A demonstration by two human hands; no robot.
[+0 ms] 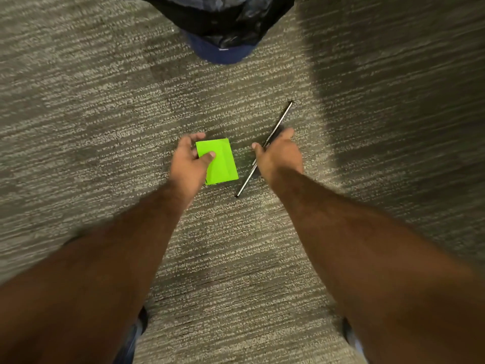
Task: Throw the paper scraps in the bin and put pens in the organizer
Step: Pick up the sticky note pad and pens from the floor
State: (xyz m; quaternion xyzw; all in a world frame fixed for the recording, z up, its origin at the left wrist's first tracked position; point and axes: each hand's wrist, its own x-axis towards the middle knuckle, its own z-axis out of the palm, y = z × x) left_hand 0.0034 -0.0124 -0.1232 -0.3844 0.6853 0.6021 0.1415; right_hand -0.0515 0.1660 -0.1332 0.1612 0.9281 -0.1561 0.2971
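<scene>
Head view, nearest edge: two bare forearms are seen reaching forward and down over grey striped carpet (78,127); dark patches at the bottom edge beside each arm are cut off and cannot be identified; no writing or label can be read anywhere. Farther on, the left hand (189,164) is laid on a folded green paper scrap (221,164) that lies flat on the carpet; the thumb is pressed on the paper's top face and the fingers are curled round its left and far edge, so the grip is closed on the paper, though whether the sheet is lifted cannot be told. Just right of the paper, a thin dark pen (282,118) lies slanted on the carpet, its near end pointing toward the camera and its far end away to the right; the middle of the pen is hidden under the right hand (279,156), whose thumb and fingers are spread over it; whether this grip has closed on the pen cannot be told. Farthest away, at the top edge, a blue bin (223,55) lined with a black plastic bag (223,19) is seen, cut off by the frame; its contents cannot be made out.
</scene>
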